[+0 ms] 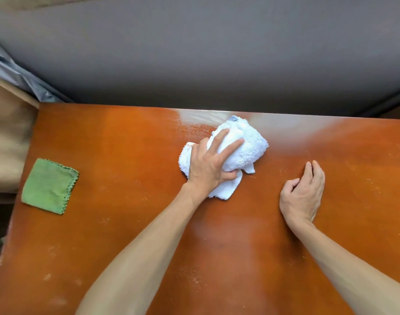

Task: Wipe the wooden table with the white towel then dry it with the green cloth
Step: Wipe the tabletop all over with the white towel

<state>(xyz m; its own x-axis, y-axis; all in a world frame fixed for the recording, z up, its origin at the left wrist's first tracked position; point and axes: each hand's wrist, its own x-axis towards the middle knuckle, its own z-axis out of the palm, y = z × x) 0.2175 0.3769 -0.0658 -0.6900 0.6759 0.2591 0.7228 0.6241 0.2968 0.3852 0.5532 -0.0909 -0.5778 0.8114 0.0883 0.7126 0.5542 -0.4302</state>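
The bunched white towel (246, 151) lies on the glossy wooden table (126, 137) near its far edge, just right of centre. My left hand (211, 164) lies on top of the towel. Its fingers are spread over the lump and its thumb is tucked into a fold at the side, so it holds the towel against the wood. My right hand (304, 194) rests on the table to the right of the towel, with loosely curled fingers and nothing in it. A folded green cloth (49, 185) lies flat near the table's left edge, well apart from both hands.
A wet sheen shows on the wood along the far edge by the towel. Pale specks and smudges dot the near and left parts of the tabletop. Behind the table is a grey surface, and tan and grey material stands at the left.
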